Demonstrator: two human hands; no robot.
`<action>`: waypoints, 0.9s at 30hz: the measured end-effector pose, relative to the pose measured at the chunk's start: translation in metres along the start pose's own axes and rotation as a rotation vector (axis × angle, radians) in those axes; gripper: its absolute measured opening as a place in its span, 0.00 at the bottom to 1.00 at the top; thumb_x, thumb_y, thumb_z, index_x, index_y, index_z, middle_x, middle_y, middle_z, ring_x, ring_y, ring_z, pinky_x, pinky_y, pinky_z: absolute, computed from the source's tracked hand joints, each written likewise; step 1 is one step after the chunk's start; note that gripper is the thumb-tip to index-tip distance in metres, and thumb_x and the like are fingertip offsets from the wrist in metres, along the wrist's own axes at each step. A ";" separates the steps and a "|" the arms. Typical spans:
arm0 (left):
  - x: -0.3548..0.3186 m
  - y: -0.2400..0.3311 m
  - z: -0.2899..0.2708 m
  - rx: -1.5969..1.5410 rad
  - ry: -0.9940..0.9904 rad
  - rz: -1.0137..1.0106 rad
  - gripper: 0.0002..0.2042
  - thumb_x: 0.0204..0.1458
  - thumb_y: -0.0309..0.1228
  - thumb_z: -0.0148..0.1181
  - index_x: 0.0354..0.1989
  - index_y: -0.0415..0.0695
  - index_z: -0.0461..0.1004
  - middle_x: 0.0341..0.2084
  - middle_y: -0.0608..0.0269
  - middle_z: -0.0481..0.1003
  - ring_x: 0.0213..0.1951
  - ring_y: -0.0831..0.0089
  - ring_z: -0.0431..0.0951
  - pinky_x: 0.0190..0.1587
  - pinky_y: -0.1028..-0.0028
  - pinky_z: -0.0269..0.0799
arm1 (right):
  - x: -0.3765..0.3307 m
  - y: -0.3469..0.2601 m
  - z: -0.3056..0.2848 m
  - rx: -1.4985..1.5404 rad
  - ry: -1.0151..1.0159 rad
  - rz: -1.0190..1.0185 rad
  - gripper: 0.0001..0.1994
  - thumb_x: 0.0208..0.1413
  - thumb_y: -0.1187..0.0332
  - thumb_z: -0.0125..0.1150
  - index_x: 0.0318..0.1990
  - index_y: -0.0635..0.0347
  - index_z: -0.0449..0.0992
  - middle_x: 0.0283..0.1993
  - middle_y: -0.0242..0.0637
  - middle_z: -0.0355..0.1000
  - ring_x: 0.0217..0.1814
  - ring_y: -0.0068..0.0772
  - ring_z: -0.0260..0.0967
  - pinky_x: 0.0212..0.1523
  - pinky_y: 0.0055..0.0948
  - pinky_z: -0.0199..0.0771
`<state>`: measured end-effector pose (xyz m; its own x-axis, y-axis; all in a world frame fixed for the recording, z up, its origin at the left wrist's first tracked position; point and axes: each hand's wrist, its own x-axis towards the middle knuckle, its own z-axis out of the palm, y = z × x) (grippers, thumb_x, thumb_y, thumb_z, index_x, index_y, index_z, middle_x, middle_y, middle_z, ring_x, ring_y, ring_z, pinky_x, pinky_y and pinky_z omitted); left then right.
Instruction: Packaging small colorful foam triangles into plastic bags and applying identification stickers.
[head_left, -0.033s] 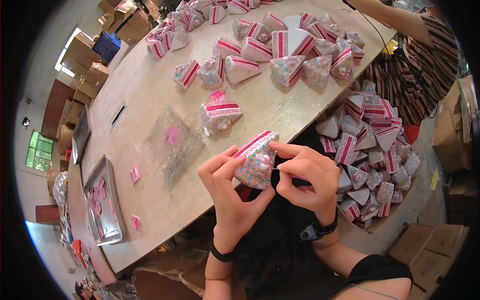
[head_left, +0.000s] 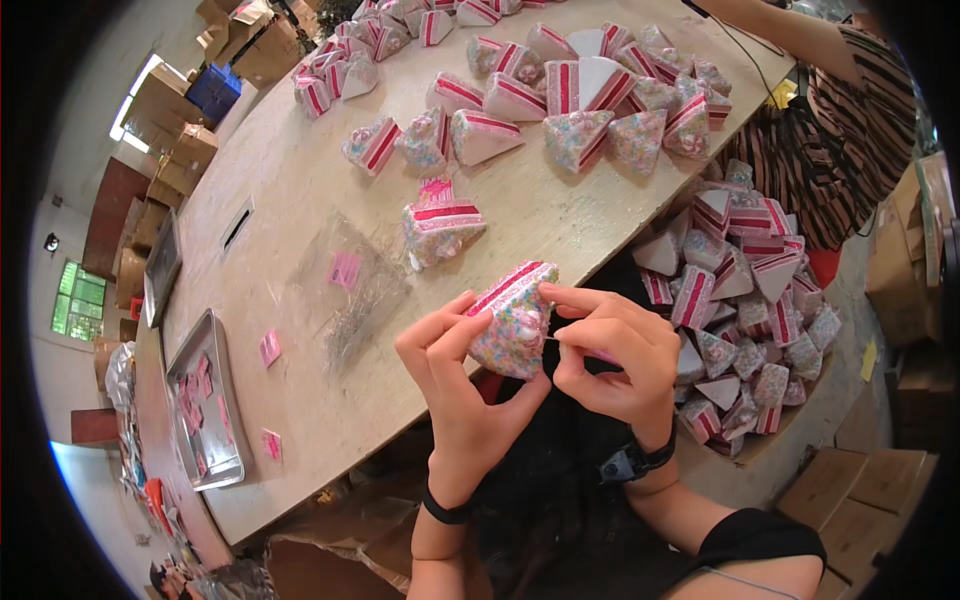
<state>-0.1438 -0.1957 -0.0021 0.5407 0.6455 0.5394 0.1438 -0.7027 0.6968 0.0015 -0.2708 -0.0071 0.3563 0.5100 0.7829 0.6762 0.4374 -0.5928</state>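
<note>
My left hand (head_left: 462,385) is closed around a toy cake slice (head_left: 512,335), gripping it between thumb and fingers over the table's near edge. The slice has a glittery white and red striped side and a face covered in pastel sprinkles. My right hand (head_left: 620,362) rests its index finger on the slice's upper edge. Its thumb and another finger pinch a thin strand (head_left: 551,338) at the sprinkled face. A bit of pink (head_left: 602,355) shows among the right fingers, mostly hidden. Just beyond, another cake slice (head_left: 442,232) lies with a pink tag (head_left: 436,190) beside it.
Many cake slices (head_left: 485,138) cover the table's far part, and more fill a box (head_left: 735,460) at my right. Left lie a clear bag of thin strands (head_left: 355,325), pink tags (head_left: 270,348) and a metal tray (head_left: 240,465). Another person's arm (head_left: 800,40) reaches in at the far right.
</note>
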 end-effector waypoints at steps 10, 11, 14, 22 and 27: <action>-0.006 -0.006 -0.006 0.043 0.027 0.011 0.36 0.30 0.20 0.74 0.52 0.43 0.63 0.48 0.52 0.59 0.56 0.50 0.66 0.54 0.59 0.68 | -0.001 -0.001 0.008 -0.012 -0.050 0.001 0.11 0.37 0.83 0.65 0.30 0.63 0.72 0.26 0.39 0.72 0.41 0.42 0.80 0.30 0.30 0.77; -0.006 -0.006 -0.007 0.042 0.027 0.009 0.36 0.30 0.20 0.74 0.52 0.43 0.63 0.48 0.52 0.59 0.56 0.50 0.66 0.54 0.59 0.68 | -0.001 -0.001 0.008 -0.013 -0.051 0.003 0.11 0.37 0.83 0.65 0.30 0.63 0.72 0.26 0.39 0.72 0.41 0.42 0.80 0.30 0.30 0.77; -0.004 -0.005 -0.009 0.107 0.002 0.040 0.35 0.30 0.18 0.74 0.51 0.44 0.64 0.48 0.53 0.59 0.57 0.50 0.66 0.53 0.58 0.69 | -0.001 0.002 0.006 -0.040 -0.094 -0.034 0.11 0.37 0.83 0.65 0.30 0.63 0.71 0.26 0.38 0.71 0.42 0.43 0.79 0.30 0.30 0.77; -0.005 -0.003 -0.016 0.243 -0.035 0.133 0.32 0.32 0.20 0.76 0.48 0.43 0.66 0.46 0.53 0.62 0.54 0.54 0.70 0.51 0.60 0.72 | 0.004 -0.009 0.000 -0.169 -0.247 -0.007 0.12 0.34 0.82 0.64 0.28 0.61 0.70 0.28 0.38 0.73 0.39 0.40 0.76 0.32 0.32 0.74; -0.011 -0.005 -0.017 0.145 -0.028 0.023 0.32 0.31 0.20 0.76 0.48 0.42 0.66 0.46 0.54 0.62 0.54 0.55 0.70 0.48 0.64 0.75 | -0.002 0.001 0.003 -0.027 -0.233 0.033 0.12 0.34 0.81 0.65 0.28 0.61 0.70 0.30 0.38 0.73 0.39 0.40 0.76 0.34 0.33 0.73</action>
<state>-0.1642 -0.1940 -0.0041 0.5676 0.6218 0.5396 0.2484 -0.7542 0.6078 -0.0009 -0.2691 -0.0096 0.2219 0.6825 0.6964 0.6849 0.3992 -0.6095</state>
